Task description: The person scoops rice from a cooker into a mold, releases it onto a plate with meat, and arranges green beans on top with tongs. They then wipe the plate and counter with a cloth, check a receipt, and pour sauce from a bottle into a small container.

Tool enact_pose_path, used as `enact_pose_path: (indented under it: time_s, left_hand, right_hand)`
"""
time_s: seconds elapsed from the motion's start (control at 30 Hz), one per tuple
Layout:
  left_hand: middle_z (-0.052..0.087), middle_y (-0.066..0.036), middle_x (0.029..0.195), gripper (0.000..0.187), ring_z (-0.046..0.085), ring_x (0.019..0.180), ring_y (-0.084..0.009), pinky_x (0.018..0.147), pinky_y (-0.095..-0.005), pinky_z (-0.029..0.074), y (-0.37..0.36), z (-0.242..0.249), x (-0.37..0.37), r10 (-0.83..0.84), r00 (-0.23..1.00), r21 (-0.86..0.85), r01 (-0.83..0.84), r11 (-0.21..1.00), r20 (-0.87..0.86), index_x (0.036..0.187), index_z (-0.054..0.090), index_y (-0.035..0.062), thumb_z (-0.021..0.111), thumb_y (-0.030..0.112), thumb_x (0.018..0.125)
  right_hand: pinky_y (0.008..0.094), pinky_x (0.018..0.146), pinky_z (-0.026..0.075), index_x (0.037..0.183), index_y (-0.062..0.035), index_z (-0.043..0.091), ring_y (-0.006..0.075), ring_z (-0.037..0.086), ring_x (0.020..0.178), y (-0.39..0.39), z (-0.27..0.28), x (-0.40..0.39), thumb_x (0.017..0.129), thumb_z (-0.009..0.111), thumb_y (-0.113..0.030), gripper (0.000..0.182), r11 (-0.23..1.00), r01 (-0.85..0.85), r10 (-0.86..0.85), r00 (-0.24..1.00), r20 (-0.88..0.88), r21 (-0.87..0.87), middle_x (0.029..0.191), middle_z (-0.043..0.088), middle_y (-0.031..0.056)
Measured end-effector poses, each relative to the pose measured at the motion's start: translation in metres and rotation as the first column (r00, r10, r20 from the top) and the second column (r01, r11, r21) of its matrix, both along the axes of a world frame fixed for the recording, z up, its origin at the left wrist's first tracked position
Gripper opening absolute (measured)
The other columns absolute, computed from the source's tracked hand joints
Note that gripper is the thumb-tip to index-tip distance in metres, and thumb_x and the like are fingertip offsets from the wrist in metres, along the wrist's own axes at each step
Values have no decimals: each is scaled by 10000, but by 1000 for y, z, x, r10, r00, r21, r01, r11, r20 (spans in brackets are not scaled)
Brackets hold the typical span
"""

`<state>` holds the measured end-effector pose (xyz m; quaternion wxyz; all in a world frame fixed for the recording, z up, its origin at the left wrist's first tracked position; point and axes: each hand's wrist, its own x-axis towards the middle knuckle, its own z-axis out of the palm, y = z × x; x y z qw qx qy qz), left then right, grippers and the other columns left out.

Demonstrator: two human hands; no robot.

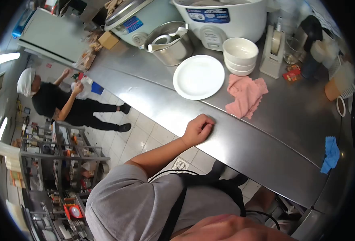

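My left hand (199, 130) is closed in a fist at the near edge of the steel counter (145, 94), and nothing shows in its fingers. Beyond it lies a round white plate (198, 77). To the plate's right, a crumpled pink cloth (245, 95) lies in front of a stack of white bowls (241, 54). My right forearm (262, 199) hangs low beside the counter's near edge; the right hand itself is hidden.
Two large rice cookers (241, 20) and a steel pot (171, 50) with utensils stand at the back. Rightward are a tape dispenser (272, 52) and a blue cloth (330, 154). Another person (61, 98) stands at left, near a loaded shelf rack (61, 154).
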<state>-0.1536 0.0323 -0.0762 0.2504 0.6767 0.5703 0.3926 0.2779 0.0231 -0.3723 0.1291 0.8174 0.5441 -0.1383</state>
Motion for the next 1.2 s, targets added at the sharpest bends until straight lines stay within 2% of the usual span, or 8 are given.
enact_pose_path:
  time_s: [0.3, 0.4, 0.5, 0.57, 0.7, 0.93, 1.13, 1.2]
  left_hand:
    - [553, -99, 702, 55, 549, 594, -197, 550, -270, 437, 0, 1, 5, 69, 997, -19, -69, 997, 16, 781, 545, 46, 514, 78, 749]
    - [557, -99, 693, 54, 557, 590, -197, 541, -276, 441, 1, -3, 6, 60, 997, 23, -61, 998, 42, 776, 546, 55, 529, 100, 750]
    - [567, -84, 687, 69, 559, 594, -166, 544, -269, 440, 0, 8, 15, 107, 994, -34, -108, 994, -22, 783, 545, 53, 538, 118, 759]
    - [547, -40, 759, 149, 517, 674, -117, 626, -231, 422, 4, -11, 30, 9, 931, -234, 83, 969, 365, 890, 525, 35, 550, 118, 770]
    - [442, -87, 1060, 468, 467, 872, -139, 749, -251, 391, -9, 53, 136, -439, 745, -62, 537, 841, 501, 1158, 391, 30, 585, 113, 740]
    - [426, -104, 1077, 569, 427, 1002, -204, 851, -304, 351, 31, 92, 246, -523, 728, 170, 504, 847, 443, 1177, 355, 36, 624, 132, 685]
    - [430, -75, 1044, 498, 422, 991, -167, 844, -282, 351, 53, 78, 305, -247, 710, 34, 300, 953, 659, 1126, 363, 37, 602, 45, 688]
    - [429, -74, 1050, 508, 422, 988, -166, 844, -281, 349, 58, 74, 308, -174, 762, -5, 227, 974, 624, 1137, 354, 37, 597, 35, 691]
  right_hand:
    - [357, 797, 411, 1119, -38, 460, 275, 524, 926, -131, 51, -27, 766, 540, -187, 391, 953, -260, 283, 946, -161, 153, 1043, 529, 140]
    - [362, 753, 437, 1013, -40, 496, 290, 523, 888, -164, 171, -58, 580, 696, -223, 510, 983, -171, 154, 609, -778, 61, 917, 531, 148]
    - [323, 753, 440, 998, -33, 497, 246, 534, 878, -139, 303, -67, 603, 688, -197, 469, 982, -177, 159, 595, -788, 65, 914, 532, 123]
    - [307, 769, 433, 1050, -39, 459, 211, 536, 884, -119, 331, -51, 684, 626, -133, 413, 953, 15, 273, 397, -876, 304, 933, 533, 106]
    - [326, 797, 418, 1163, -37, 337, 218, 534, 910, -54, 394, -65, 826, 446, -142, 369, 758, 538, 528, -175, -831, 369, 992, 521, 104]
    - [268, 808, 386, 1112, -43, 425, 148, 480, 918, 8, 394, -60, 876, 404, -246, 311, 862, 464, 365, -292, -884, 202, 1034, 494, 75]
    - [273, 721, 419, 1084, -16, 443, 148, 484, 836, 179, 415, 106, 749, 601, -255, 441, 742, 248, 564, 272, -780, 623, 972, 494, 66]
    - [281, 676, 440, 1009, 33, 459, 203, 521, 712, 244, 461, 162, 660, 667, -256, 499, 398, 264, 556, 692, -460, 879, 862, 535, 119]
